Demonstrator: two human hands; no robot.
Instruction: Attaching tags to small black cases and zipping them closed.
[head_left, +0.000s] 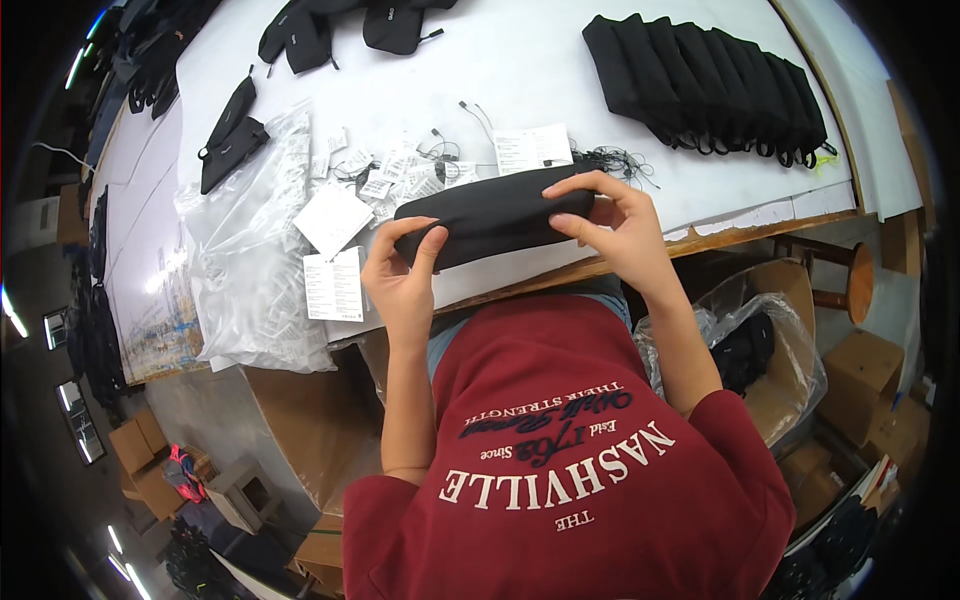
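Note:
A black fabric pouch stretches between my two hands, just above the table's near edge. My left hand pinches its left end between thumb and fingers. Its right end is gripped by my right hand, thumb below and fingers on top. Right behind the pouch lie white paper tags with thin black strings, in a loose heap. Larger white cards rest beside my left hand, and another white card lies behind the pouch.
A row of similar black pouches overlaps at the far right of the white table. More black pouches lie at the back left. A clear plastic bag covers the left front. An open carton with plastic lining stands below, at right.

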